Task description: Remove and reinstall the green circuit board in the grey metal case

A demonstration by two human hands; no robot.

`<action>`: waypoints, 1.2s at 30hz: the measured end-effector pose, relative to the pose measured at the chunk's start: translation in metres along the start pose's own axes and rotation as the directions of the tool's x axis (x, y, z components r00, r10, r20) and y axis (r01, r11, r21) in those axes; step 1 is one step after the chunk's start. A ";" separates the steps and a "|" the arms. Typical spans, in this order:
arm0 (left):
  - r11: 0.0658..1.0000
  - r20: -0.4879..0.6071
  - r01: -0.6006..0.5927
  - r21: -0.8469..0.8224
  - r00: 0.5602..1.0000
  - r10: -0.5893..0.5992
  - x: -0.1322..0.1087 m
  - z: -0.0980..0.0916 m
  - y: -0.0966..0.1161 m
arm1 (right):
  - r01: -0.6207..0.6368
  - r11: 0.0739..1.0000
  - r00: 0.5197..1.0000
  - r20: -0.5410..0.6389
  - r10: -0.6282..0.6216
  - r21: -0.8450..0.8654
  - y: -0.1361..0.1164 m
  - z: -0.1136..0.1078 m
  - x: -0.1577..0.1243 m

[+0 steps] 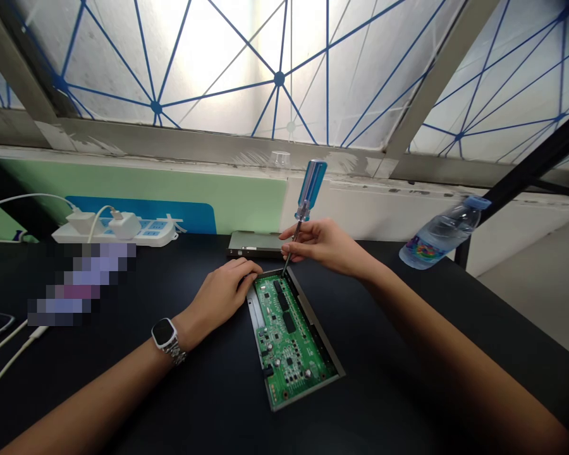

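A metal tray-like case [334, 354] lies on the black table, with a green circuit board [284, 373] inside it. My left hand [227, 287] grips the case's far left corner, fingers over the edge and thumb along the side. A screwdriver [313, 183] with a clear blue handle stands nearly upright, leaning a little to the right. My right hand [325, 246] pinches its shaft between thumb and fingers. The tip reaches down to the far end of the board; whether it sits in a screw is too small to tell.
Behind the case lies a flat grey metal cover or box [253, 242] by the wall. A water bottle [443, 234] leans at the right. A white power strip [156, 234] with plugs and cables [9, 363] is on the left. A clear cup [280, 159] is on the sill.
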State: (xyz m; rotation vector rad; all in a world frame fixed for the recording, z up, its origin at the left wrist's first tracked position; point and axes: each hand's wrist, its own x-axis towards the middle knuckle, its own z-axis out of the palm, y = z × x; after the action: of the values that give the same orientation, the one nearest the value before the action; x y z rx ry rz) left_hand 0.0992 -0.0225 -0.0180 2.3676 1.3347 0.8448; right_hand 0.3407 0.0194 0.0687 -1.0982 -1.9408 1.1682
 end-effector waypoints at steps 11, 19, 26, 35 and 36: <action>1.000 -0.012 -0.016 -0.003 1.000 0.016 0.000 0.001 -0.001 | -0.010 0.982 0.988 0.152 -0.020 0.191 -0.002 -0.006 -0.002; 1.000 -0.032 -0.013 -0.020 0.999 0.013 0.000 0.001 0.000 | -0.033 0.954 0.999 0.007 0.033 0.297 0.006 0.006 0.003; 0.999 -0.078 0.030 -0.025 0.996 -0.032 0.000 0.002 -0.004 | -0.004 0.969 1.000 0.019 -0.001 0.249 0.003 0.004 0.004; 0.999 -0.091 0.043 0.014 0.995 -0.042 0.001 0.003 -0.005 | 0.154 0.988 0.984 -0.094 -0.152 0.022 0.006 0.013 0.002; 0.999 -0.090 0.046 0.014 0.995 -0.044 0.001 0.003 -0.005 | 0.138 0.989 0.986 -0.104 -0.131 0.059 0.007 0.013 0.002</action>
State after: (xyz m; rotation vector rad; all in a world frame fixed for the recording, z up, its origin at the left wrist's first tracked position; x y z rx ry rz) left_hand 0.0980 -0.0186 -0.0225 2.3272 1.4289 0.9413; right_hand 0.3314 0.0179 0.0575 -0.9574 -1.8559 1.0757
